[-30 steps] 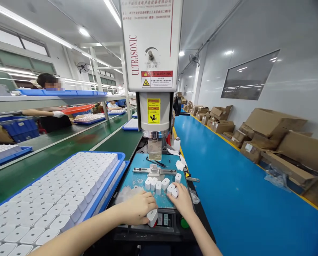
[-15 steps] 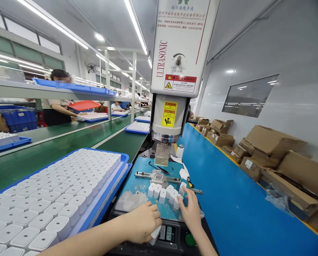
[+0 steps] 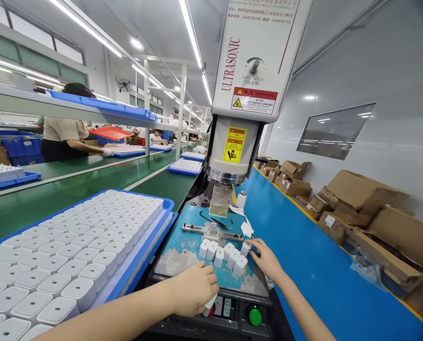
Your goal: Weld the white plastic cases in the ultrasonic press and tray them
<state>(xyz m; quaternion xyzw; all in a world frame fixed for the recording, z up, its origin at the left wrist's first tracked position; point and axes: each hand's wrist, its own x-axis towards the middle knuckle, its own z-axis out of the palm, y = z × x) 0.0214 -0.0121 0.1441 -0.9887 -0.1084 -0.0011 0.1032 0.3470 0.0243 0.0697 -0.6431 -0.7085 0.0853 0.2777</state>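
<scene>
My left hand is closed over a small white plastic housing, partly hidden under its fingers at the front panel of the ultrasonic machine. Thumb and fingertips of my right hand pinch another white housing at the right of the blue work plate. Between the hands several like housings stand in a loose cluster. Just behind them is a metal fixture on a crossbar, below the machine's horn.
At the left a blue tray holds rows of white housings. A green button and a partly covered red button sit on the front panel. Black tools and a white bottle lie behind. A co-worker stands across the green belt; cardboard boxes line the wall.
My right hand has shifted right and back, from beside the cluster to the housing at its right. The left hand stays near the panel with its housing. The view has tilted slightly.
</scene>
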